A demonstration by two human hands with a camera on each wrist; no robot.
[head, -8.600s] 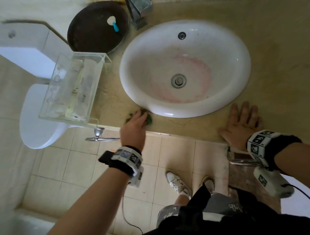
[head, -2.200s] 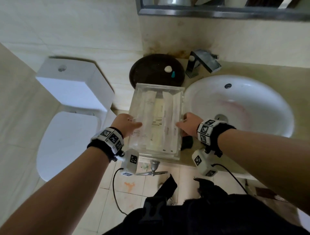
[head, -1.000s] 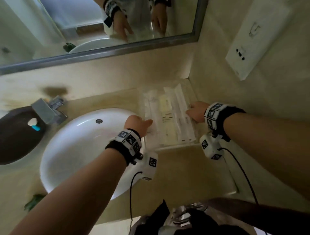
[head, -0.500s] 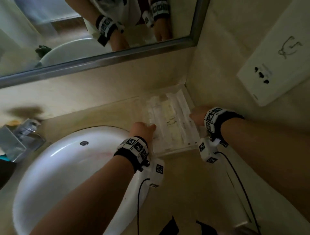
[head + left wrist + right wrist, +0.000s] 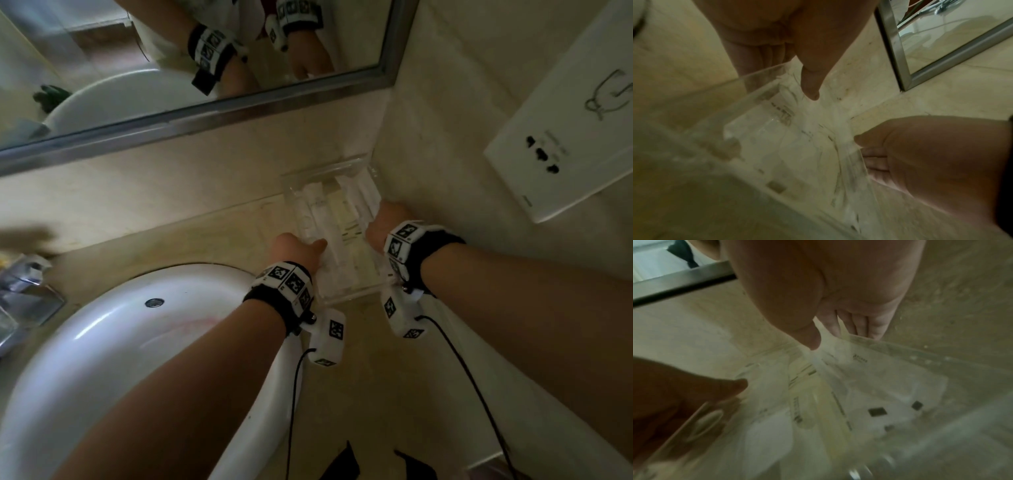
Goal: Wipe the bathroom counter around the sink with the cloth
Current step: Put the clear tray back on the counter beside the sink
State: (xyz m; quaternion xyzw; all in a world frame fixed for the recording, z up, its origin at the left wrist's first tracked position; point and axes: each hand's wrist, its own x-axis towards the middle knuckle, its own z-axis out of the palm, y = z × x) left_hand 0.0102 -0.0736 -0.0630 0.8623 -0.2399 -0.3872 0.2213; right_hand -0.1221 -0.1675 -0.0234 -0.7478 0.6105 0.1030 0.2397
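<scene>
Parking the clear plastic organiser tray (image 5: 337,236) in the frame's upper-right corner.
Left hand (image 5: 294,247) and right hand (image 5: 383,221) pinch opposite walls, thumbs inside; best lowered level onto the beige stone counter (image 5: 370,383).

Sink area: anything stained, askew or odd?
Sink bowl has a pinkish stain below the overflow hole. Clear tray, held between left hand and right hand, sits slightly skewed in the counter corner.

Pretty dim in here, beige stone-look walls meeting in a corner at 12 o'clock. Metal-framed mirror (image 5: 205,113) up around 10–11 o'clock, white socket plate (image 5: 561,147) on the side wall at 2 o'clock, chrome faucet (image 5: 24,291) off at 9 o'clock.
</scene>
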